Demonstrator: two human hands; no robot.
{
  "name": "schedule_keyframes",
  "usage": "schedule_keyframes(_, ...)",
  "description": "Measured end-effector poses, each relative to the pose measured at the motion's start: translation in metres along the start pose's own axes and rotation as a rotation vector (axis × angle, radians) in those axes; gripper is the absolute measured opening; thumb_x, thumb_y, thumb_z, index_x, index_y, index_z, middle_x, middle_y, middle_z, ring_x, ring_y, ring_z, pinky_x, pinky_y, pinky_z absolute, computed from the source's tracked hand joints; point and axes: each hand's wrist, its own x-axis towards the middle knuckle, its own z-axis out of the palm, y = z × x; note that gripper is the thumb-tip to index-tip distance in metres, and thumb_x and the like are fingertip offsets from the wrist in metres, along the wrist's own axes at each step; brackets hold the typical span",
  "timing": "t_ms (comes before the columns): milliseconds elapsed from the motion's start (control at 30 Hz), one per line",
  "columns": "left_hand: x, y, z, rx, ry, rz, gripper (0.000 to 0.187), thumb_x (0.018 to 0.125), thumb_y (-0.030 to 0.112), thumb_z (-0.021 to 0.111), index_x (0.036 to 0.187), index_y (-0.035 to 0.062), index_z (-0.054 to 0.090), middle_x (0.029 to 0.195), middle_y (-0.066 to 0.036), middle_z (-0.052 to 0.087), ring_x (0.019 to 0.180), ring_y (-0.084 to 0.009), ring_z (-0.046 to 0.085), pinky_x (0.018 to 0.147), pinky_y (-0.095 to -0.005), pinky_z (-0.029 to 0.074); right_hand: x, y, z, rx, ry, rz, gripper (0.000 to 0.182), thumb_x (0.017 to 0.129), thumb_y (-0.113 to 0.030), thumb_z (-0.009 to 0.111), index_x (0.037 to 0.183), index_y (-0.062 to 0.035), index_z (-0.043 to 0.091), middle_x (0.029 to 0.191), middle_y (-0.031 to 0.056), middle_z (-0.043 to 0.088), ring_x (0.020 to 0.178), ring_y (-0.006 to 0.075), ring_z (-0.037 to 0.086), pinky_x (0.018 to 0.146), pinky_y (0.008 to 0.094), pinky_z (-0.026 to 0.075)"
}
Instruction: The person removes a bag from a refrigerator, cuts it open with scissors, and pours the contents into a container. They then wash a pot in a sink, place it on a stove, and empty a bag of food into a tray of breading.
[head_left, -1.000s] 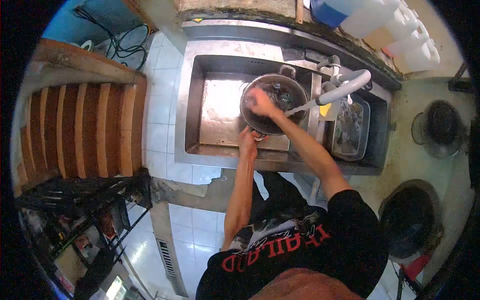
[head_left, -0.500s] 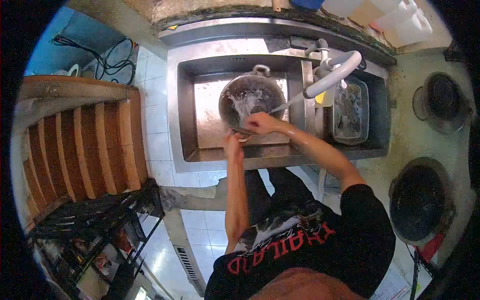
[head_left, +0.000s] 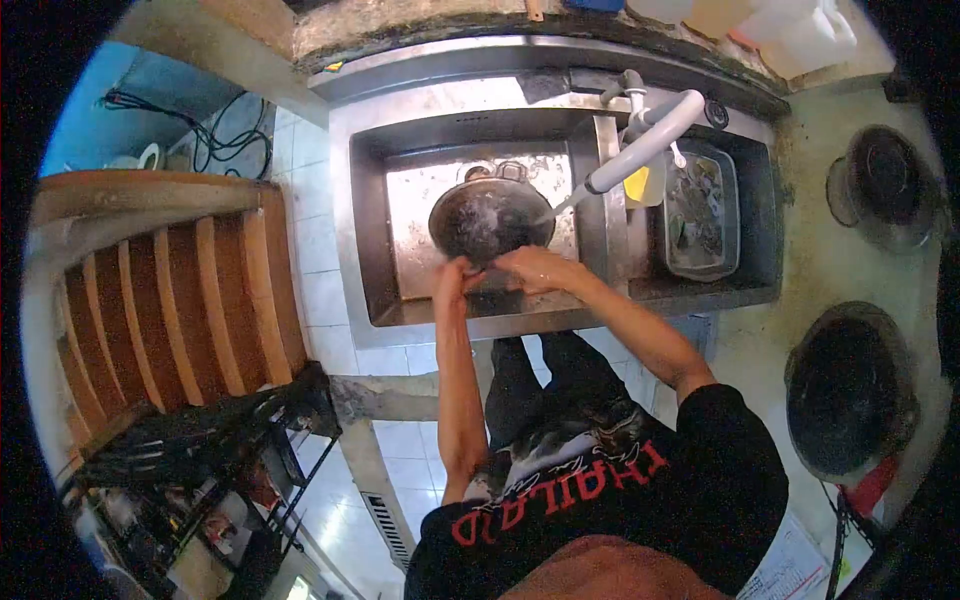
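A dark, round wok (head_left: 462, 222) with loop handles sits in the left sink basin, tipped so that its inside faces me. Water pours into it from the thick grey-white faucet spout (head_left: 645, 150). My left hand (head_left: 455, 277) is closed on the near edge of the wok, at its handle side. Beside it, my right hand (head_left: 540, 270) grips the same near rim a little further right, its fingertips partly hidden.
The steel sink (head_left: 350, 240) has a right basin holding a grey plastic tub (head_left: 735, 220) with items in it. A yellow-labelled container (head_left: 640, 187) stands by the divider. Dark pans (head_left: 850, 390) hang on the right wall. A wooden slatted rack (head_left: 180, 310) stands at left.
My right hand has come back from inside the wok to its near rim. The wok now tilts more toward me, and the splashing water inside has calmed.
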Motion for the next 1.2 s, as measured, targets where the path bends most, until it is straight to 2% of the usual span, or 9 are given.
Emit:
schedule_keyframes(100,-0.003,0.011,0.063,0.801,0.096,0.315,0.043,0.086,0.033,0.058,0.104,-0.0057,0.061,0.092,-0.022,0.068,0.079,-0.0379,0.067,0.070,-0.0448,0.054,-0.011,0.018,0.000,0.331,0.365,0.022,0.037,0.078,-0.024,0.066,0.108,-0.0020,0.062,0.099,0.0191,0.067,0.093,0.0325,0.065,0.080,0.0407,0.050)
schedule_keyframes(233,-0.035,-0.020,0.162,1.276,0.103,0.828,0.072,0.092,0.042,0.044,0.133,-0.0154,0.033,0.139,-0.042,0.026,0.129,-0.0587,0.024,0.106,-0.0611,0.023,-0.051,0.025,-0.021,0.328,0.607,0.166,0.037,0.086,-0.019,0.059,0.118,-0.0010,0.058,0.115,0.0143,0.063,0.104,0.0288,0.059,0.089,0.0380,0.045)
schedule_keyframes(333,-0.018,-0.013,0.177,1.189,0.079,1.034,0.068,0.090,0.039,0.047,0.136,-0.0109,0.034,0.142,-0.033,0.032,0.135,-0.0482,0.026,0.107,-0.0619,0.020,-0.080,0.041,0.023,0.890,0.830,0.217,0.031,0.091,-0.014,0.054,0.118,0.0018,0.057,0.113,0.0073,0.062,0.102,0.0173,0.056,0.090,0.0324,0.044)
schedule_keyframes(467,0.023,0.037,0.180,1.164,-0.036,0.619,0.045,0.090,0.027,0.047,0.118,-0.0067,0.054,0.119,-0.025,0.057,0.114,-0.0401,0.051,0.097,-0.0602,0.035,-0.088,-0.002,0.011,1.196,0.936,0.157,0.014,0.092,-0.014,0.057,0.098,-0.0034,0.064,0.089,-0.0009,0.063,0.079,0.0098,0.057,0.070,0.0259,0.046)
schedule_keyframes(600,-0.031,0.007,0.167,1.131,0.064,1.166,0.052,0.090,0.020,0.047,0.136,-0.0032,0.042,0.143,-0.026,0.036,0.136,-0.0398,0.029,0.110,-0.0540,0.021,-0.049,0.032,-0.005,1.530,1.005,0.117,0.014,0.092,-0.014,0.059,0.099,-0.0025,0.063,0.091,-0.0008,0.062,0.083,0.0097,0.055,0.075,0.0250,0.045)
schedule_keyframes(733,-0.030,-0.049,0.136,0.740,0.417,0.938,0.055,0.097,0.027,0.036,0.143,-0.0017,0.030,0.150,-0.023,0.027,0.141,-0.0397,0.019,0.114,-0.0495,0.015,-0.055,0.029,-0.014,1.727,1.143,0.079,0.015,0.091,-0.010,0.060,0.104,-0.0033,0.061,0.095,0.0001,0.062,0.083,0.0124,0.057,0.079,0.0267,0.047)
schedule_keyframes(800,-0.004,-0.054,0.117,0.702,0.216,0.661,0.050,0.098,0.028,0.035,0.138,-0.0019,0.036,0.141,-0.022,0.037,0.133,-0.0344,0.029,0.110,-0.0448,0.021,-0.086,0.036,-0.012,1.713,1.186,0.073,0.017,0.090,-0.010,0.061,0.106,-0.0039,0.060,0.096,-0.0001,0.061,0.083,0.0127,0.057,0.081,0.0260,0.047)
schedule_keyframes(933,0.065,-0.023,0.089,0.575,-0.158,0.125,0.045,0.100,0.030,0.034,0.127,-0.0023,0.050,0.124,-0.020,0.055,0.116,-0.0236,0.050,0.103,-0.0356,0.033,-0.139,0.040,-0.014,1.230,0.939,0.130,0.014,0.090,-0.007,0.059,0.103,-0.0004,0.061,0.095,0.0004,0.063,0.084,0.0130,0.059,0.081,0.0274,0.048)
schedule_keyframes(1200,-0.094,-0.003,0.090,-0.165,-0.130,-0.012,0.070,0.091,0.052,0.052,0.140,0.0040,0.039,0.134,-0.006,0.050,0.118,-0.0222,0.050,0.097,-0.0405,0.039,-0.086,-0.043,-0.022,-0.072,0.542,0.150,0.021,0.070,-0.002,0.063,0.092,-0.0023,0.063,0.084,0.0179,0.065,0.077,0.0315,0.065,0.064,0.0391,0.052)
